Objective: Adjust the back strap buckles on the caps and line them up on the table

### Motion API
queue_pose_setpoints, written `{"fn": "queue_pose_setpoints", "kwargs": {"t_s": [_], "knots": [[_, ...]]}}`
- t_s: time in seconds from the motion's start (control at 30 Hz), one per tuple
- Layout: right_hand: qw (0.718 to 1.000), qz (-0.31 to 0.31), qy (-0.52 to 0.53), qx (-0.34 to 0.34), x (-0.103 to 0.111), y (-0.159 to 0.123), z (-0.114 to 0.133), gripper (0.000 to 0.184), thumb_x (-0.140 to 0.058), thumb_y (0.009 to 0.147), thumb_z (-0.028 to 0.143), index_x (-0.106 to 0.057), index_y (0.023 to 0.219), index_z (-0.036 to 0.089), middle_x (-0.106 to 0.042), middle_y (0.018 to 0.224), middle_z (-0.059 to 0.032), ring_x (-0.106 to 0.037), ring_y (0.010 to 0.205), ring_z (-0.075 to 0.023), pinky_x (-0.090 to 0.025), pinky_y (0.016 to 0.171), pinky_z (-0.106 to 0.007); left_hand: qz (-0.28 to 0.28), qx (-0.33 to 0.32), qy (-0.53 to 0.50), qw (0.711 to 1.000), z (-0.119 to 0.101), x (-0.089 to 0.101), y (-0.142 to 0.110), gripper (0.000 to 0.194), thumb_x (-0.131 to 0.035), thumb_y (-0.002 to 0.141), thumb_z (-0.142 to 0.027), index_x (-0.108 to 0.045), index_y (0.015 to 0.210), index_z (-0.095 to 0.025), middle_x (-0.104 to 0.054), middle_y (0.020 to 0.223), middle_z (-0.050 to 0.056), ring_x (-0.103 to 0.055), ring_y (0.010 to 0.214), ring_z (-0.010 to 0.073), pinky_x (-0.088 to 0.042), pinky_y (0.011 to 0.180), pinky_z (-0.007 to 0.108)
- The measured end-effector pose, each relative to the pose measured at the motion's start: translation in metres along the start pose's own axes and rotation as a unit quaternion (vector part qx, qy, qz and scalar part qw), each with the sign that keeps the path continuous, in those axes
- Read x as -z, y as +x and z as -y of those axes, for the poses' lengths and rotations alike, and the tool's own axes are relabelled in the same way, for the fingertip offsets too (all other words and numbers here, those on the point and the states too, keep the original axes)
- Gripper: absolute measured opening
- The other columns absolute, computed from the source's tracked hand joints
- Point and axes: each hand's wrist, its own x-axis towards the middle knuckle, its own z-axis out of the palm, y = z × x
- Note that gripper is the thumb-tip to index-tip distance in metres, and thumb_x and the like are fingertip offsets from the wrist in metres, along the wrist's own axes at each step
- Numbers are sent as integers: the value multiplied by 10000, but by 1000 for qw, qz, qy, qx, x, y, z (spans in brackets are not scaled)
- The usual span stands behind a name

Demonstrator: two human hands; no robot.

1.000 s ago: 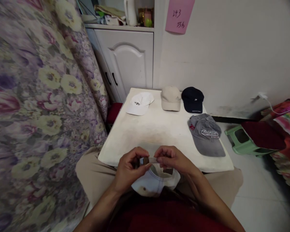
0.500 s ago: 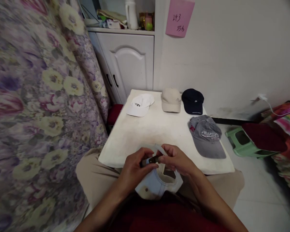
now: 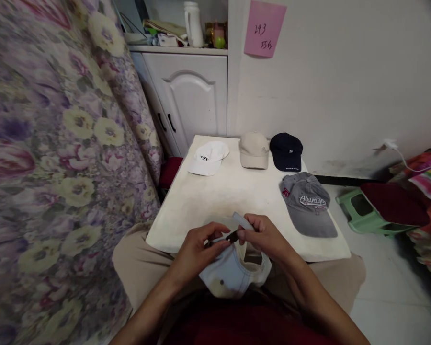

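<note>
A light blue baseball cap (image 3: pixel 226 275) is held over my lap at the table's near edge, its back opening facing up and toward the right. My left hand (image 3: pixel 201 247) is closed at the cap's dark buckle (image 3: pixel 232 236), thumb and fingers pinching beside it. My right hand (image 3: pixel 264 237) pinches the cap's strap (image 3: pixel 242 220), whose pale free end sticks up above the fingers. Part of the buckle is covered by my fingertips.
On the cream-covered table (image 3: pixel 201 206) lie a white cap (image 3: pixel 210 158), a beige cap (image 3: pixel 254 151), a navy cap (image 3: pixel 286 152) and a grey cap (image 3: pixel 309 203). A floral curtain (image 3: pixel 79 187) hangs at left. A green stool (image 3: pixel 362 211) stands at right.
The strap's free end now sticks out farther up and left from my right fingers. My left fingers have shifted slightly, and the cap has turned a little.
</note>
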Motion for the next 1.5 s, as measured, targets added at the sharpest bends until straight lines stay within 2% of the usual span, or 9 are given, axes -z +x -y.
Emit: {"fn": "queue_pose_setpoints", "kwargs": {"t_s": [0.1,0.17,0.37,0.5,0.67,0.93,1.17,1.33,1.5], "knots": [[999,-1,-31,27,2,1,5,217,-708,781,341,-616,700,162,-600,647,8,-505,612,-115,-369,582,-222,44,7,-35,998,1,2,1,204,-596,872,-346,-671,905,-159,-615,754,7,-518,691,136,-388,606,218],[999,-1,-44,29,0,1,9,220,-701,789,355,-618,713,165,-605,652,7,-513,626,-125,-374,601,-233,50,7,-52,997,1,0,1,214,-587,879,-356,-659,897,-155,-613,768,8,-516,698,135,-387,613,218],[998,-6,-58,35,-5,-1,16,222,-697,799,370,-619,744,170,-625,659,3,-528,623,-133,-378,592,-238,28,27,-51,998,-3,-7,-1,263,-547,898,-394,-654,908,-154,-528,646,-21,-415,559,105,-313,512,203],[999,21,-12,34,-6,-1,13,228,-671,824,381,-635,743,172,-643,682,-8,-549,645,-140,-406,629,-250,24,17,-65,997,-7,-9,-2,266,-540,903,-389,-661,889,-153,-566,696,-4,-434,584,107,-327,529,203],[1000,13,18,22,-7,-3,6,233,-726,768,387,-624,769,177,-635,704,-1,-554,669,-144,-421,651,-258,14,25,-102,994,-3,-12,-2,261,-563,886,-401,-655,869,-158,-555,674,-12,-431,567,103,-324,519,199],[999,18,32,18,-7,-1,3,281,-796,700,349,-613,810,168,-585,710,31,-491,626,-104,-358,582,-220,24,37,-110,993,-2,-12,0,250,-602,868,-400,-629,839,-153,-504,644,-28,-397,565,94,-296,516,198],[1000,-7,14,20,-4,-1,4,302,-625,857,467,-592,794,173,-604,645,7,-416,516,-88,-290,482,-214,28,44,-144,988,4,-6,1,273,-598,865,-430,-619,847,-158,-508,667,-25,-408,587,101,-308,532,196],[1000,6,2,31,-5,-3,1,297,-644,849,450,-599,754,173,-583,612,19,-457,541,-95,-327,524,-219,41,43,-153,986,11,-6,1,278,-577,875,-438,-632,882,-166,-553,728,-8,-442,636,117,-338,573,205],[999,14,5,30,-8,-4,1,313,-636,851,461,-594,737,172,-564,577,30,-443,512,-87,-322,512,-214,44,29,-136,989,8,-7,0,246,-561,898,-398,-638,875,-166,-543,711,-21,-429,634,110,-336,596,209]]}}
